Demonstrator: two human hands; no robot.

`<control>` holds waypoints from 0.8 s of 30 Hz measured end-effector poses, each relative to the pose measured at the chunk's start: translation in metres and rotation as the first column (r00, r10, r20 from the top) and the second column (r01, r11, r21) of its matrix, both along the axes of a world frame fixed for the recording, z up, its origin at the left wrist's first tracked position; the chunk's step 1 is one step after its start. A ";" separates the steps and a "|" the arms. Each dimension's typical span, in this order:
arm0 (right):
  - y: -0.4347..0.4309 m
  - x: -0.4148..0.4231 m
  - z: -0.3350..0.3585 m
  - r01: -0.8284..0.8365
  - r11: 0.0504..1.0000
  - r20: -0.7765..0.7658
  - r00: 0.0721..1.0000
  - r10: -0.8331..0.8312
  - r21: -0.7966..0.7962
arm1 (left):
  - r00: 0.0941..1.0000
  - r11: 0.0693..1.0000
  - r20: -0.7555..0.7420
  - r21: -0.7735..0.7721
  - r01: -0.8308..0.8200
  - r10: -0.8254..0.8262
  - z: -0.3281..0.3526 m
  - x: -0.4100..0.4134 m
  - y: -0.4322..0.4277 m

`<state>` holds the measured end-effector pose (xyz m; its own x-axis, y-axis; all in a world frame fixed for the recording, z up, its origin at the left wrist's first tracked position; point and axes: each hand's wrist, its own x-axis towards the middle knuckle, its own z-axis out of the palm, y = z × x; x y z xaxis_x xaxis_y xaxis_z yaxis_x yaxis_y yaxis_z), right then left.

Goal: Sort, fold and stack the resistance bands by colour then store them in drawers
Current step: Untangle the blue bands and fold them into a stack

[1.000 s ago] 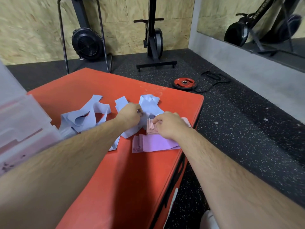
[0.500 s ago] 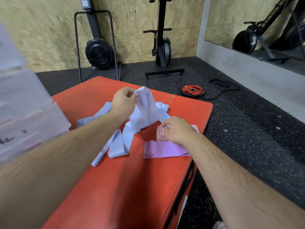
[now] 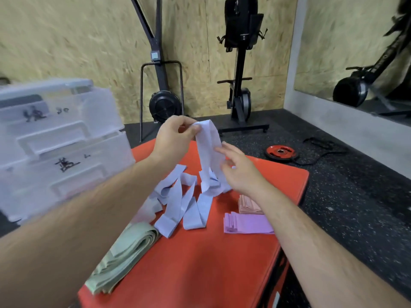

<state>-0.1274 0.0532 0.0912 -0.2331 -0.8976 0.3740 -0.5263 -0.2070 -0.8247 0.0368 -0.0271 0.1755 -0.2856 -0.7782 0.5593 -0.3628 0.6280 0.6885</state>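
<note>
One blue band (image 3: 208,152) is lifted out of the loose blue pile (image 3: 180,203) on the red mat (image 3: 200,263); my left hand (image 3: 172,138) pinches its top fold between thumb and fingers, and the rest hangs down to the pile. My right hand (image 3: 239,172) is just beside the hanging part with fingers spread apart, and I cannot tell if they touch the band or not. I judge that the step in hand is the folding of the blue bands, because three other colours are already folded: the green stack (image 3: 124,256) near me, the purple stack (image 3: 246,225) and the pink stack (image 3: 249,204) behind it. The next move, I think, needs the right hand to catch the lower part, free it from the pile and bring the ends together flat. The drawers (image 3: 62,143) stand at the left, closed as far as I see, with dark marks I cannot read because of blur. How many blue bands lie tangled is hard to count, and my right forearm covers part of the pink stack.
</note>
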 end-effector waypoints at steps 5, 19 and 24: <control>0.009 0.019 0.041 -0.047 0.994 0.186 0.981 0.064 -0.099 | 0.991 0.998 -0.123 -0.042 0.051 -0.056 0.045 0.031 0.026; 0.079 0.080 0.035 -0.345 0.912 0.540 0.822 0.179 0.223 | 0.965 0.970 -0.222 0.166 0.179 -0.140 -0.046 0.100 0.096; 0.082 0.086 0.016 -0.347 0.868 0.603 0.795 0.071 0.355 | 0.967 0.917 -0.136 0.313 0.248 -0.215 -0.075 0.108 0.100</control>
<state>-0.0413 0.1348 0.1076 -0.0596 -0.9795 -0.1924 0.0645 0.1886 -0.9799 0.1450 0.0732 0.1000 -0.4375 -0.8401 0.3207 -0.1560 0.4221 0.8930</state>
